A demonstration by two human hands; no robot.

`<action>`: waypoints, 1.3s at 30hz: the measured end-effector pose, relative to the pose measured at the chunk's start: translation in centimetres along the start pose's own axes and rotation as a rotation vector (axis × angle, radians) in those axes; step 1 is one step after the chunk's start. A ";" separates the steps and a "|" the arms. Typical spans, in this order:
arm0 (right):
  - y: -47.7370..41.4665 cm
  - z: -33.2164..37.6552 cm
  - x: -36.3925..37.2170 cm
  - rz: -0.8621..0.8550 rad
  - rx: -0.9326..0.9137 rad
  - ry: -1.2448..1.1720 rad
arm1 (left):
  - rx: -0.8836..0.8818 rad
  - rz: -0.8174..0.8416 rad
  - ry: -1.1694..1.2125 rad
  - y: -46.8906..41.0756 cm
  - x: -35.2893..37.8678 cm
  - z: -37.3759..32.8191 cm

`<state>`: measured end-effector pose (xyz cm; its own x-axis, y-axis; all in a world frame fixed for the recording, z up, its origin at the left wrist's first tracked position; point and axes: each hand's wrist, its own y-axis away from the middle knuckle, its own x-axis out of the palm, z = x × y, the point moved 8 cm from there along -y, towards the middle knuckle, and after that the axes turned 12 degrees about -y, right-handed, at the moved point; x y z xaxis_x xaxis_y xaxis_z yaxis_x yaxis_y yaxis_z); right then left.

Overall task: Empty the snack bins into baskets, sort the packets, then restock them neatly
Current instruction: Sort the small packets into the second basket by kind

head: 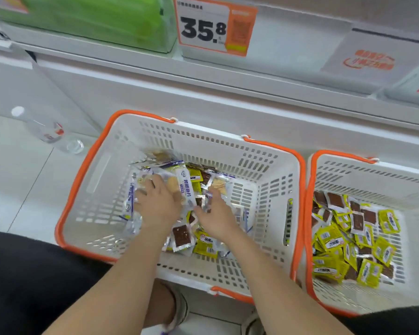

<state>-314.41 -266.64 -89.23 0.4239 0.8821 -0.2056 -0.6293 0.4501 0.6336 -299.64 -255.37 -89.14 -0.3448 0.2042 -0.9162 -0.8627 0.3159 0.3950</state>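
Observation:
A white basket with orange handles point(99, 189) sits on the floor in front of me and holds mixed snack packets. White-and-blue packets point(185, 184) lie at its left and back, and yellow packets point(205, 245) and brown ones point(180, 235) lie near the front. My left hand point(159, 201) lies palm down on the white-and-blue packets, fingers curled over a bunch of them. My right hand point(218, 216) reaches into the middle of the pile with its thumb up; its fingertips are buried among the packets. A second basket point(329, 170) to the right holds only yellow and brown packets point(353, 238).
A white shelf unit point(203, 93) runs behind the baskets, with a 35.8 price tag point(213, 25) and a green bin point(102, 20) above. A clear water bottle point(46, 129) lies on the tiled floor at the left. My knees and shoes are at the bottom edge.

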 end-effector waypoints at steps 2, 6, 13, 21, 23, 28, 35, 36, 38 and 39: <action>-0.6 -0.7 0.2 -0.027 0.075 -0.232 | 0.105 -0.009 0.042 0.5 -0.2 -1.6; -0.8 -2.6 -0.6 -0.027 0.209 -0.539 | 0.321 0.170 0.434 2.6 -0.9 -4.8; -0.4 -3.1 -4.9 -0.129 0.198 -0.487 | 0.096 -0.160 0.457 1.1 -4.0 2.4; 1.4 -3.3 -9.3 -0.383 0.228 -0.893 | 0.103 0.775 0.743 7.2 0.2 -3.5; 1.4 -3.1 -9.4 -0.311 0.249 -0.991 | 0.086 0.743 0.778 7.6 0.6 -4.2; 3.5 -1.3 -8.5 -0.074 0.220 -0.488 | 0.206 0.736 0.804 7.8 2.6 -5.8; 3.2 -4.4 -6.6 -0.128 0.286 -0.280 | 0.529 0.362 0.199 6.0 1.7 -6.3; 3.2 -4.1 -6.3 -0.101 0.290 -0.284 | 0.533 0.428 0.207 5.6 2.2 -6.0; 3.0 -4.2 -6.2 -0.064 0.281 -0.280 | 0.580 0.505 0.151 5.3 2.5 -5.5; 3.0 -4.1 -6.2 -0.055 0.275 -0.295 | 0.597 0.504 0.125 5.1 2.5 -5.3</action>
<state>-321.56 -270.22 -89.10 0.6457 0.7621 -0.0474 -0.4198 0.4062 0.8116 -306.84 -258.17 -89.75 -0.7107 0.3610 -0.6038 -0.2587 0.6641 0.7015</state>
